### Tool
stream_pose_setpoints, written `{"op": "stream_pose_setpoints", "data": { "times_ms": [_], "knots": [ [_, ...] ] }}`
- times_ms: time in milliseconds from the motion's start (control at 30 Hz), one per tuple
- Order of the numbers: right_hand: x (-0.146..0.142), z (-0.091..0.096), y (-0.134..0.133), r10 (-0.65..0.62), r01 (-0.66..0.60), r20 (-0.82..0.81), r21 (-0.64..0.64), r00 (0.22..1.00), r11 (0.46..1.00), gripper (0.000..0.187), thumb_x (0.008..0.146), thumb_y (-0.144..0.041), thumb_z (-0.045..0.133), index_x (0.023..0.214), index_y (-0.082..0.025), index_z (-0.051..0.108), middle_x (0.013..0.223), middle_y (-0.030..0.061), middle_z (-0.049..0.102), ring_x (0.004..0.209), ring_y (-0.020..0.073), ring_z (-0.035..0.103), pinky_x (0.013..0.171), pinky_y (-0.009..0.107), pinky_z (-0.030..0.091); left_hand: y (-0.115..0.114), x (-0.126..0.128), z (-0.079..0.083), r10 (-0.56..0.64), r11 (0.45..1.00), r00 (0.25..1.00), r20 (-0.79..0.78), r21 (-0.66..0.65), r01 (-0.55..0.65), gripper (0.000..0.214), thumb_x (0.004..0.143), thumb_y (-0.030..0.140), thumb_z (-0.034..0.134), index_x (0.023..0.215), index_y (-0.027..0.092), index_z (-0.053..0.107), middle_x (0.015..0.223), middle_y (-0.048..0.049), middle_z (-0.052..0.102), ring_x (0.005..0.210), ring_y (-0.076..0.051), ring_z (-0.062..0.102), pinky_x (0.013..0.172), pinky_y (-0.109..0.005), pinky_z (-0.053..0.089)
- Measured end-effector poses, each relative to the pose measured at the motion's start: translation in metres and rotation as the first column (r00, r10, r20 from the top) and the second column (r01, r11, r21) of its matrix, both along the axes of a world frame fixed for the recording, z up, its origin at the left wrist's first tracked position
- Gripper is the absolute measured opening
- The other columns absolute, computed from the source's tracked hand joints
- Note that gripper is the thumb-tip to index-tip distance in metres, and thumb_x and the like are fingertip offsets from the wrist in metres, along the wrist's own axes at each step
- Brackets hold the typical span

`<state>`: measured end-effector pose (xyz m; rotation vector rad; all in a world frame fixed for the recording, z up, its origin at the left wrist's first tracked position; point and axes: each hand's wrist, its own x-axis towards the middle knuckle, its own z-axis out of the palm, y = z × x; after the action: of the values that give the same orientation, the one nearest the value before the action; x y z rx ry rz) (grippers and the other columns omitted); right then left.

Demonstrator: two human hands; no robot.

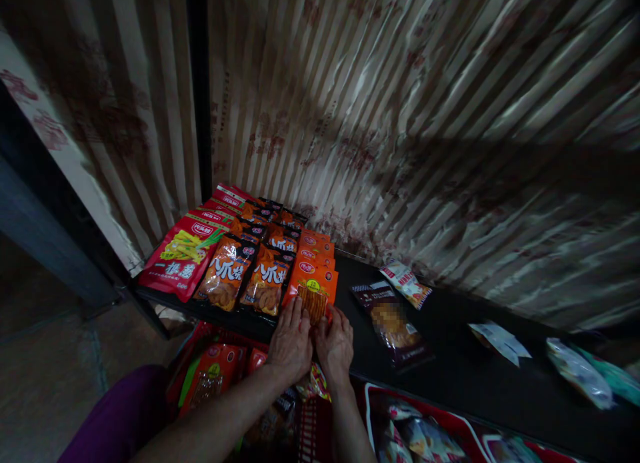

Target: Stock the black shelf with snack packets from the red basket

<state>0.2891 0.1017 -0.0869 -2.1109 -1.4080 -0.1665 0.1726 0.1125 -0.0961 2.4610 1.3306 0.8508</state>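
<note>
An orange snack packet (315, 283) with a clear window lies at the front of a row of matching orange packets on the black shelf. My left hand (291, 341) grips its lower left corner, fingers resting on the window. At the lower right corner, my right hand (334, 343) has its fingers bent around the edge. Directly left stand rows of black-and-orange snack bags (265, 280), overlapping from front to back. Beyond those, at the shelf's left end, are several red snack bags (183, 255). The undersides of both hands are hidden.
Farther right on the black shelf (450, 343) lie a dark brown packet (393, 323), a small white-and-orange packet (406, 283) and several pale packets. Below the front edge, a red basket (200, 333) and a white-rimmed red basket (369, 410) hold snacks. A patterned pleated curtain (325, 116) hangs behind.
</note>
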Motion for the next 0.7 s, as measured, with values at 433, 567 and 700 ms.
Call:
{"op": "stream_pose_setpoints", "data": {
  "times_ms": [433,567,700],
  "knots": [
    [0.08,0.043,0.13,0.049,-0.056,-0.114,-0.059,0.992,0.997,0.038,0.086,-0.032,0.041,0.109,-0.014,0.066,0.112,0.0112,0.067,0.101,0.0209,0.061,0.09,0.032,0.044,-0.001,0.004,-0.003,0.063,0.995,0.997,0.05,0.075,-0.067,0.043,0.088,0.027,0.043,0.127,0.01,0.05,0.147,-0.0163,0.037,0.139,-0.029,0.028,0.107,-0.047,0.039],
    [0.086,0.043,0.154,0.075,-0.094,-0.099,-0.207,0.992,0.974,0.034,0.088,-0.033,0.046,0.111,-0.018,0.067,0.102,0.0073,0.07,0.087,0.0171,0.065,0.084,0.029,0.045,0.0,0.003,-0.007,0.054,0.988,0.998,0.031,0.142,-0.058,0.047,0.087,0.023,0.044,0.13,0.008,0.046,0.148,-0.0178,0.034,0.14,-0.03,0.025,0.106,-0.047,0.04],
    [0.094,0.04,0.167,0.12,-0.14,-0.087,-0.281,0.989,0.95,0.028,0.083,-0.031,0.057,0.107,-0.022,0.069,0.097,0.0047,0.071,0.087,0.0164,0.064,0.084,0.028,0.044,0.001,0.003,-0.01,0.04,0.986,0.999,0.036,0.161,-0.046,0.049,0.087,0.024,0.045,0.134,0.009,0.044,0.149,-0.0164,0.033,0.14,-0.029,0.024,0.106,-0.047,0.04]
  ]
}}
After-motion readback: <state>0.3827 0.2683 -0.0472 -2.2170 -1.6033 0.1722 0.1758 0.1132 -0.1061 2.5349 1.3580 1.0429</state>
